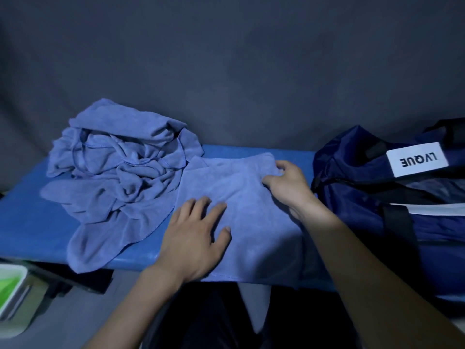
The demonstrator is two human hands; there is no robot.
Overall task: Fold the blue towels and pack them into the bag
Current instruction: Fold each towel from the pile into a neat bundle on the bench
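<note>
- Right hand (pixel 284 182): fingers curled at the far right corner of the flat towel (pixel 241 210), pinching the cloth there; a small ridge of fabric is bunched under the fingertips
- Left hand (pixel 193 238): fingers straight and spread, palm down, pressing on the near-left part of the same towel; it grips nothing
- Flat towel: lies spread on the blue table (pixel 27 222), between the heap and the bag; near edge hangs slightly over the table's front edge; left edge touches or overlaps the heap, exact boundary hard to tell
- Heap of towels (pixel 118 177): crumpled, unfolded, on the left part of the table, one tail drooping over the front edge; the count of towels in it cannot be read
- Bag (pixel 392 197): dark navy, on the right, just beside the right wrist; white label reading LVQUE upside down; dark straps across it; whether the top is unzipped is unclear in this light
- Handling judgement: cloth looks thin, soft and limp, light in weight, no stiffness to hold a shape; it will sag and wrinkle if lifted from one point, and may slide on the smooth table top
- Hold judgement: take it at corners or along a hemmed edge, two points at once, with the other palm anchoring the body of the cloth as now
- Stage judgement: early; one towel laid out for folding, heap untouched, no towel visibly in the bag
- Lower left: a white tray (pixel 10 293) with something green in it, off the table
</note>
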